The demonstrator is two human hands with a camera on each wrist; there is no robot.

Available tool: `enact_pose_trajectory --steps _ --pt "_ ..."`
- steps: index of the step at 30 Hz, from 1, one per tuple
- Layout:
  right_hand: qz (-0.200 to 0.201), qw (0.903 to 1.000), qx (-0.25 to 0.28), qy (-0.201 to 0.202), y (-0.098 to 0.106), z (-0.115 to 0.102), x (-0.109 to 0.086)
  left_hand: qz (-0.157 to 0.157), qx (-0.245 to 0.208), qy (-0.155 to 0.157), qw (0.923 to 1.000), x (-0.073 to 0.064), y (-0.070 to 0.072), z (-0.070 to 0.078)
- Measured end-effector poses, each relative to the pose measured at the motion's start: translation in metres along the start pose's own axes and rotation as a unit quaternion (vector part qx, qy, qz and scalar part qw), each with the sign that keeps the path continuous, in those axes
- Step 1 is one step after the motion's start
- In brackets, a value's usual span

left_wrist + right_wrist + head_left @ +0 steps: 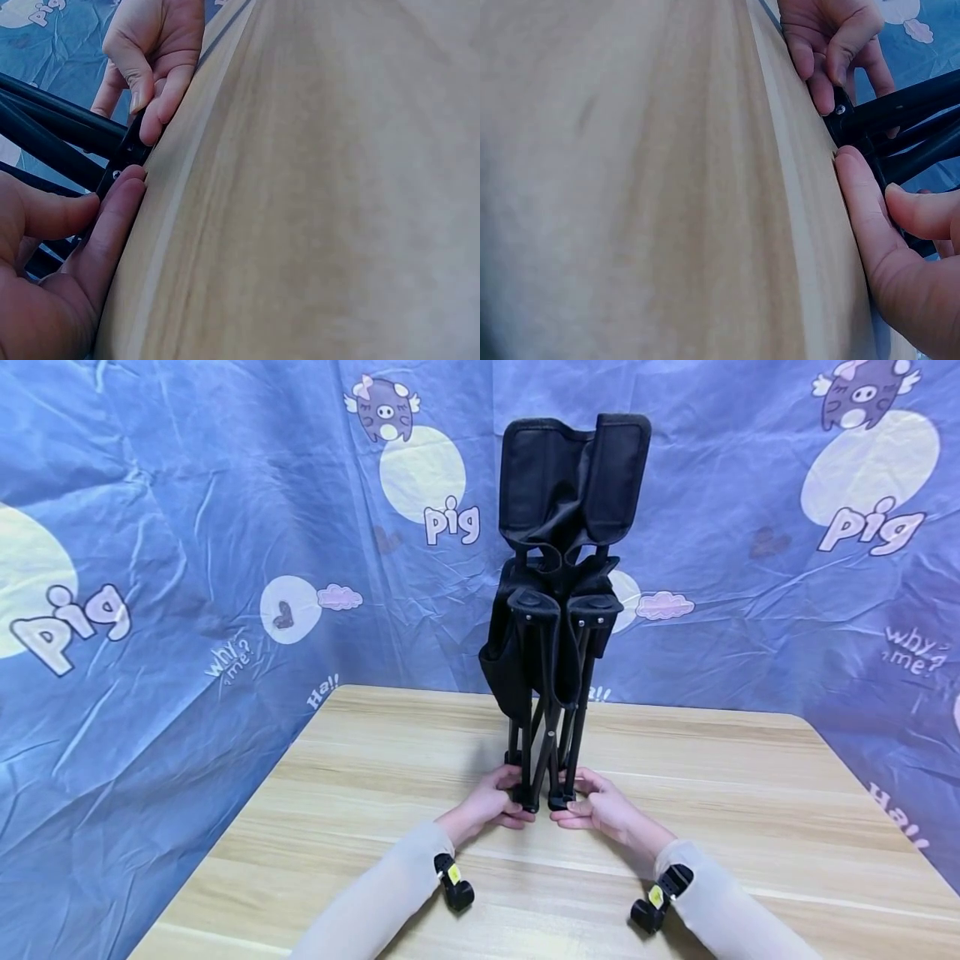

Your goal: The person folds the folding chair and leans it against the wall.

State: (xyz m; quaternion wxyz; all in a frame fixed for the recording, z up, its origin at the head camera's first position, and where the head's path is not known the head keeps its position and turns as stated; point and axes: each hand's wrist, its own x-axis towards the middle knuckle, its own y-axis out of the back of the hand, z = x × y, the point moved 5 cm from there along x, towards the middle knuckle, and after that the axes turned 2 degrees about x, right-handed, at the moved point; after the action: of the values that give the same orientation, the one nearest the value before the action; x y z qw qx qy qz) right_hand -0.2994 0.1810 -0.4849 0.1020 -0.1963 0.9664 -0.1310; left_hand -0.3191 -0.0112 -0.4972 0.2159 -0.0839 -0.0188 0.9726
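Observation:
A black folding camp chair (551, 552) stands upright on the wooden table, folded up, its dark fabric bunched above crossed metal legs. My left hand (491, 800) pinches the front left foot, thumb above and fingers low against the tabletop. Across from it, my right hand (603, 810) grips the front right foot in the same way. The left wrist view shows the left thumb (64, 214) pressing on a black plastic foot (124, 154) that has a rivet. In the right wrist view the right index finger (866, 195) lies along the table under the foot. The back feet are partly hidden.
The light wood table (360, 760) extends around the chair on both sides. Behind it hangs a blue cloth (225, 527) with pig prints, close to the table's back edge. A small black camera (455, 885) is strapped at each wrist.

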Motion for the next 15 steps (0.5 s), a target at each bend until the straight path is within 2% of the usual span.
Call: enact_pose_trajectory --steps 15 --pt "0.029 0.9995 0.007 0.009 0.008 -0.002 0.015 0.014 0.006 -0.008 0.9998 0.015 0.002 0.003"
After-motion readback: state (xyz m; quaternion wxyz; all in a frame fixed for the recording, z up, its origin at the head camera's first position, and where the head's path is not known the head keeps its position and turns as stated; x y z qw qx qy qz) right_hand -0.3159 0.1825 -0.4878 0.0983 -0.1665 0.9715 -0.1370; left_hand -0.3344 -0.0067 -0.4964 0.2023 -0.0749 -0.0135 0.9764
